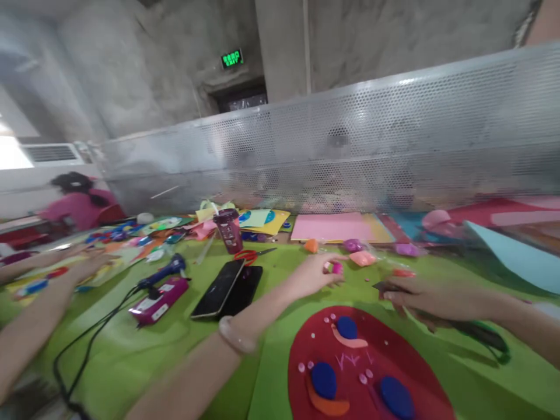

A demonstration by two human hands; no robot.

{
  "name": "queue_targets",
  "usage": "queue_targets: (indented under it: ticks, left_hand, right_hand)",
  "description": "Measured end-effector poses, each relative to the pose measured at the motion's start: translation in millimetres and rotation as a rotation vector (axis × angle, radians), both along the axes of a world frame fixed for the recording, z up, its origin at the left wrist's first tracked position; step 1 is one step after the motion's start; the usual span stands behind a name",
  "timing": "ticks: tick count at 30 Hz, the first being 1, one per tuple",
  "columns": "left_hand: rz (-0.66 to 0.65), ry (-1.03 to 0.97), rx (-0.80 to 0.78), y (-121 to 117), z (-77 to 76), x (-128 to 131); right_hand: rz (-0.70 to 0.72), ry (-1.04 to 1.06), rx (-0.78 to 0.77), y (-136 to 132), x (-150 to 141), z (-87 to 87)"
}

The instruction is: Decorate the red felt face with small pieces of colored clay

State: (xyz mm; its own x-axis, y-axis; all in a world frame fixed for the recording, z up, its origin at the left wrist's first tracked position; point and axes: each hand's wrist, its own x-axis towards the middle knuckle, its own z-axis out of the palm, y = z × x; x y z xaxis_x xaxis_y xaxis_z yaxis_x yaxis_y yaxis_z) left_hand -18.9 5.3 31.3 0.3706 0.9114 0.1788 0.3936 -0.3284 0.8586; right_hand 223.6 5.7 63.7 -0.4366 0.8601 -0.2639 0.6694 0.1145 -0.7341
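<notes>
My left hand (312, 275), a bracelet at its wrist, is above the green table with its fingers curled round a small magenta lump of clay (336, 268). To the right, my blurred right hand (422, 297) grips a dark pointed tool with a green-edged handle (485, 337); its exact kind is smeared by motion. Below both hands lies a rounded red sheet (363, 396) bearing dark blue discs (324, 380), orange curved strips (328, 403) and small pink dots. Bagged lumps of orange clay (311, 245), purple clay (353, 245) and salmon clay (363, 258) are just beyond my left hand.
Left of my forearm are two phones (223, 291), red-handled scissors (249, 256), a lidded cup (228, 230), a purple box (160, 300) and a corded blue tool (161, 273). Another person's arms (48, 315) reach in at left. A perforated metal screen (306, 157) stands behind.
</notes>
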Motion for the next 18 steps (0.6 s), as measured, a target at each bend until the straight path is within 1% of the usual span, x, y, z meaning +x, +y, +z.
queue_targets:
  ticks: [2,4,6,8,9,12,14,16,18]
  left_hand:
    - [0.020,-0.225,-0.176,0.2,-4.8,8.7]
    - [0.011,-0.456,-0.308,-1.8,-10.9,13.8]
    - [-0.003,-0.704,-0.422,-4.5,-16.5,15.2]
    - [-0.020,-0.934,-0.484,-6.6,-20.3,15.0]
    - [-0.017,-1.006,-0.500,-7.6,-21.1,15.0]
    - [-0.003,-1.101,-0.551,-11.6,-20.9,16.3]
    - [0.004,-1.127,-0.573,-15.8,-20.2,17.5]
    - [-0.005,-1.130,-0.566,-20.5,-20.7,18.5]
    - [-0.028,-1.110,-0.530,-25.3,-22.2,19.3]
  right_hand:
    - [0.147,-0.024,-0.020,7.1,-10.3,0.9]
    - [0.180,-0.031,-0.022,9.8,-17.8,1.3]
    - [0.199,0.056,-0.133,7.7,-20.8,1.7]
    - [0.177,0.205,-0.287,1.9,-20.1,1.9]
    - [0.151,0.266,-0.361,-1.6,-19.2,1.5]
    - [0.051,0.377,-0.517,-10.6,-17.4,-1.9]
    - [0.000,0.454,-0.563,-14.3,-18.6,-6.2]
    - [-0.036,0.546,-0.539,-16.7,-21.2,-11.3]
    - [-0.053,0.601,-0.472,-19.2,-23.9,-15.8]
